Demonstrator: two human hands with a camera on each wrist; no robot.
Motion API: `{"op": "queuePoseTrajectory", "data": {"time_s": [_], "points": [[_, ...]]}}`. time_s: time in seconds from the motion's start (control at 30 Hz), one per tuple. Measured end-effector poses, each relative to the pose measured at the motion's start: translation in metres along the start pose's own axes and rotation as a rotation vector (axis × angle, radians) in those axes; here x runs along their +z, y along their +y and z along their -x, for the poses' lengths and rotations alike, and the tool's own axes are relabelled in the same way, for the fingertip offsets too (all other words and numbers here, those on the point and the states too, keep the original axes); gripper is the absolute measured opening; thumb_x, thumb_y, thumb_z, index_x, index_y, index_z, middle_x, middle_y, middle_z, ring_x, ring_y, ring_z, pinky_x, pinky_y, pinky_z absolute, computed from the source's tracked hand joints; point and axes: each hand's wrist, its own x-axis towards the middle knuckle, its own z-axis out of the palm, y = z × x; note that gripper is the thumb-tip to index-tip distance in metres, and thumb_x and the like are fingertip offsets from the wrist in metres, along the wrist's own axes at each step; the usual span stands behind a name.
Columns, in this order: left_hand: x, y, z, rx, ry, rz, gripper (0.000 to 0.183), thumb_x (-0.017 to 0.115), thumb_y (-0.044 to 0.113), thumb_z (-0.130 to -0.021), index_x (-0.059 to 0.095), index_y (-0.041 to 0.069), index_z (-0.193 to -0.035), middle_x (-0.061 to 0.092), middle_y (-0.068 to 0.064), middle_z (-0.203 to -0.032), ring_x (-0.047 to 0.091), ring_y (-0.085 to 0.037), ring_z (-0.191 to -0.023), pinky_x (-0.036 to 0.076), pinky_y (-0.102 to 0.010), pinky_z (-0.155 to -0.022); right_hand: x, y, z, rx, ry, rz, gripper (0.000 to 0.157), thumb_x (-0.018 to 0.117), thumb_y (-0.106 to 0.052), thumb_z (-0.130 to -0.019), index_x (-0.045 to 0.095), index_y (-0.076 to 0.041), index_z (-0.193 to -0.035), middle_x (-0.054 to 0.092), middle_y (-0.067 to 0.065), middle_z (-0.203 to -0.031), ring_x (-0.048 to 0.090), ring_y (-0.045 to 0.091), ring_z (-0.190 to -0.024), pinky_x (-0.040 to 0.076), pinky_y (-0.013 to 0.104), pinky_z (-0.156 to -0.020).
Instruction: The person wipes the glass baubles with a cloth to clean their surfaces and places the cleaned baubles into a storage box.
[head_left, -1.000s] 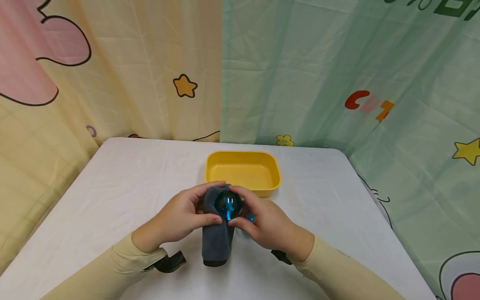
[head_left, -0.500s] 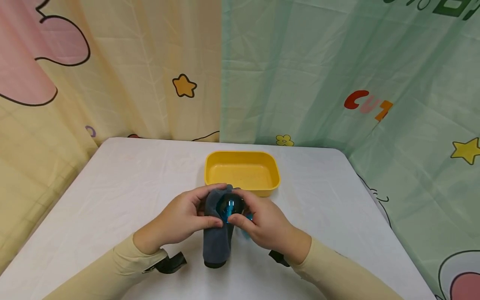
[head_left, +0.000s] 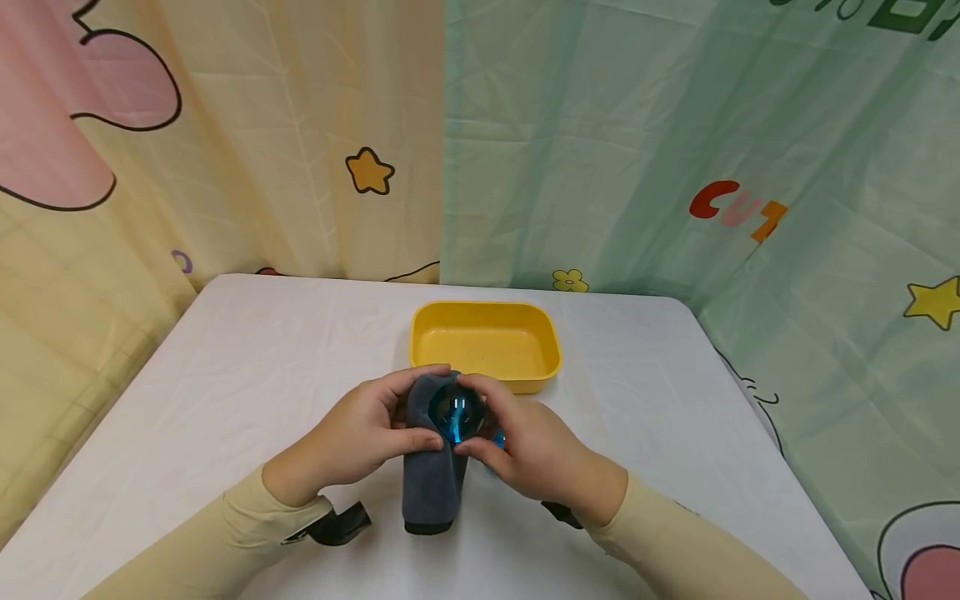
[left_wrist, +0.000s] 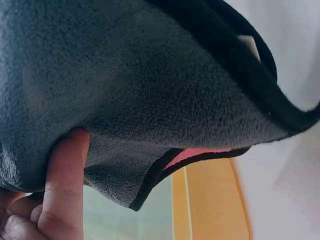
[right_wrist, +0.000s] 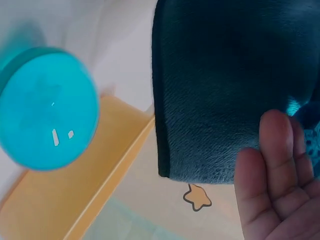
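A grey, soft cleaning cloth (head_left: 432, 492) with black edging hangs down in front of me in the head view. My left hand (head_left: 352, 433) holds it, thumb in front and fingers behind. Against the cloth sits the round bowl of a see-through blue glass (head_left: 456, 414), which my right hand (head_left: 536, 442) grips between thumb and fingers. A flat cyan disc (right_wrist: 47, 110), apparently the glass's foot, shows large in the right wrist view; its link to the bowl is hidden. In the left wrist view one finger (left_wrist: 65, 185) presses into the cloth, whose pink underside peeks out.
A yellow rectangular tub (head_left: 483, 342) stands just beyond my hands on the white-covered table (head_left: 285, 358). Printed curtains (head_left: 600, 150) rise behind the table and along its sides. A black strap (head_left: 341, 525) hangs by the left wrist.
Half a second ago the right thumb lay across the front of the glass; now it is at the bowl's lower edge. Both hands shifted only slightly, and the tub stayed put.
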Motion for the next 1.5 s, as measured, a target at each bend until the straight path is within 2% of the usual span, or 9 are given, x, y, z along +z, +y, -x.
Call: {"op": "queuePoseTrajectory", "data": {"time_s": [0.13,0.27,0.43,0.6,0.7,0.83,1.17,1.33,1.5], "points": [[0.0008,0.0002,0.0005,-0.009,-0.007,-0.001,0.072,0.081,0.014,-0.093,0.047,0.001,-0.155,0.068,-0.021,-0.137,0.073,-0.016,-0.106,0.064,-0.029,-0.087,-0.0009,-0.0001,-0.001,0.051,-0.002,-0.058,0.064,0.077,-0.028,-0.098,0.043,-0.008,-0.147,0.07,-0.002,-0.088,0.055,0.0,-0.068,0.055,0.02,-0.062],[0.0017,0.0003,0.0006,-0.011,-0.023,0.009,0.071,0.081,0.015,-0.094,0.046,0.001,-0.155,0.067,-0.022,-0.138,0.074,-0.016,-0.107,0.064,-0.03,-0.087,-0.0007,-0.0002,-0.0013,0.063,0.032,-0.064,0.055,0.078,-0.03,-0.097,0.051,-0.009,-0.14,0.07,-0.004,-0.087,0.053,0.001,-0.068,0.052,0.02,-0.06],[0.002,0.001,0.001,-0.005,-0.008,-0.031,0.071,0.081,0.015,-0.094,0.048,0.004,-0.155,0.069,-0.019,-0.135,0.073,-0.014,-0.104,0.065,-0.03,-0.086,0.0011,0.0003,-0.0015,0.072,0.035,-0.087,0.058,0.075,-0.032,-0.099,0.051,-0.01,-0.146,0.075,0.001,-0.112,0.066,0.005,-0.084,0.061,0.023,-0.077],[0.0002,0.0019,0.0017,-0.004,0.023,-0.091,0.071,0.082,0.015,-0.093,0.048,0.005,-0.155,0.072,-0.016,-0.13,0.073,-0.014,-0.099,0.065,-0.029,-0.083,0.0012,0.0015,-0.0016,0.042,-0.017,-0.104,0.076,0.075,-0.028,-0.1,0.034,-0.01,-0.162,0.068,0.003,-0.136,0.069,0.009,-0.097,0.063,0.028,-0.09],[-0.0005,0.0015,0.0015,-0.008,0.032,-0.092,0.071,0.082,0.014,-0.093,0.049,0.005,-0.155,0.071,-0.016,-0.13,0.073,-0.015,-0.099,0.064,-0.029,-0.084,0.0018,0.0022,-0.0008,-0.011,-0.016,-0.062,0.083,0.075,-0.024,-0.1,0.025,-0.008,-0.164,0.07,0.006,-0.129,0.069,0.011,-0.094,0.062,0.027,-0.088],[-0.0007,0.0011,0.0008,-0.003,0.023,-0.063,0.071,0.082,0.013,-0.093,0.049,0.005,-0.155,0.07,-0.017,-0.134,0.073,-0.016,-0.103,0.064,-0.03,-0.085,0.0027,0.0031,0.0005,-0.048,0.014,-0.011,0.077,0.076,-0.022,-0.099,0.026,-0.008,-0.156,0.073,0.007,-0.109,0.067,0.011,-0.087,0.061,0.023,-0.08],[0.0016,0.0019,0.0006,-0.01,0.0,-0.029,0.07,0.081,0.014,-0.093,0.049,0.003,-0.155,0.067,-0.019,-0.137,0.072,-0.016,-0.105,0.064,-0.03,-0.086,-0.0001,0.0026,-0.0017,0.079,0.007,-0.09,0.059,0.077,-0.028,-0.098,0.044,-0.008,-0.143,0.067,-0.004,-0.081,0.052,0.002,-0.065,0.052,0.02,-0.059],[0.003,0.002,-0.0001,-0.012,0.0,-0.022,0.071,0.082,0.013,-0.092,0.049,0.004,-0.155,0.068,-0.019,-0.136,0.072,-0.015,-0.104,0.064,-0.03,-0.085,0.0019,0.0042,-0.0029,0.08,0.059,-0.145,0.047,0.077,-0.027,-0.099,0.054,-0.007,-0.134,0.073,0.001,-0.099,0.061,0.004,-0.077,0.058,0.022,-0.07],[0.0026,0.0015,-0.0002,-0.016,0.022,-0.082,0.072,0.084,0.014,-0.091,0.05,0.006,-0.155,0.071,-0.016,-0.13,0.072,-0.014,-0.098,0.064,-0.029,-0.081,0.004,0.0058,-0.0032,0.075,0.063,-0.204,0.054,0.076,-0.026,-0.1,0.053,-0.006,-0.143,0.074,0.004,-0.108,0.064,0.007,-0.084,0.061,0.025,-0.077]]}}
